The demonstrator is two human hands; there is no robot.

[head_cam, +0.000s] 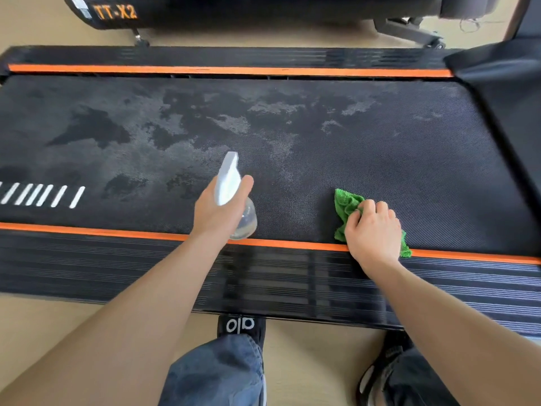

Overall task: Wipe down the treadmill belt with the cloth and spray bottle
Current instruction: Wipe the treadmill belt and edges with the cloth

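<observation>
The black treadmill belt [366, 148] runs left to right across the view, with dark wet patches over its middle and left. My left hand [216, 212] grips a clear spray bottle [231, 186] with a white head, nozzle pointing away over the belt's middle. My right hand [373, 230] presses a crumpled green cloth [347, 205] onto the belt at its near edge, beside the orange stripe [292, 245].
A ribbed black side rail [117, 265] lies between me and the belt. My knees and black shoes [241, 326] are on the tan floor just below it. Another black machine marked TT-X2 [115, 11] stands beyond the far rail. The treadmill's motor cover [503, 80] rises at right.
</observation>
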